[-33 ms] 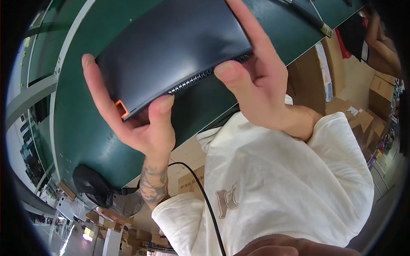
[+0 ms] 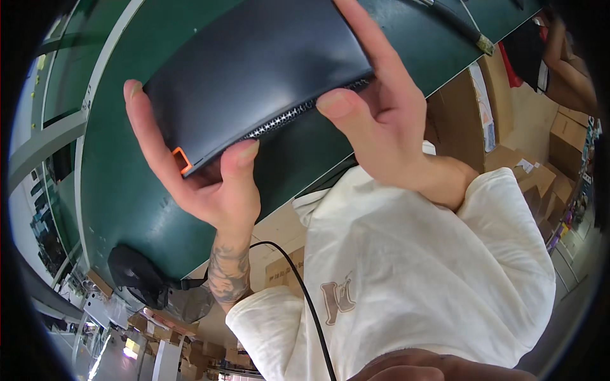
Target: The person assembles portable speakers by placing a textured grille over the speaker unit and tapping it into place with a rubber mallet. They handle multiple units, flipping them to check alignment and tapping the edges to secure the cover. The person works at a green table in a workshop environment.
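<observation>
Between both hands I hold a dark, smooth, box-like device casing [image 2: 260, 70] above the green table. Its broad face is glossy black and slightly curved, and its top reaches past the upper edge of the view. Along the lower edge runs a perforated grille strip [image 2: 279, 122]. An orange bracket-shaped piece [image 2: 182, 161] sits at the lower left corner. My left hand [image 2: 216, 184] is closed around the left end, thumb on the lower edge. My right hand [image 2: 381, 120] grips the right end, its thumb by the grille and a finger stretched along the side.
The green table [image 2: 146, 216] bears a black bag-like item [image 2: 136, 273] near its front left edge and a black-handled tool [image 2: 460, 25] at upper right. A black cable [image 2: 305, 292] hangs before my shirt. Cardboard boxes [image 2: 569, 136] and another person's arm [image 2: 569, 70] are at right.
The casing has tilted very slightly, and a touch more of its grille strip shows. Both hands keep their hold.
</observation>
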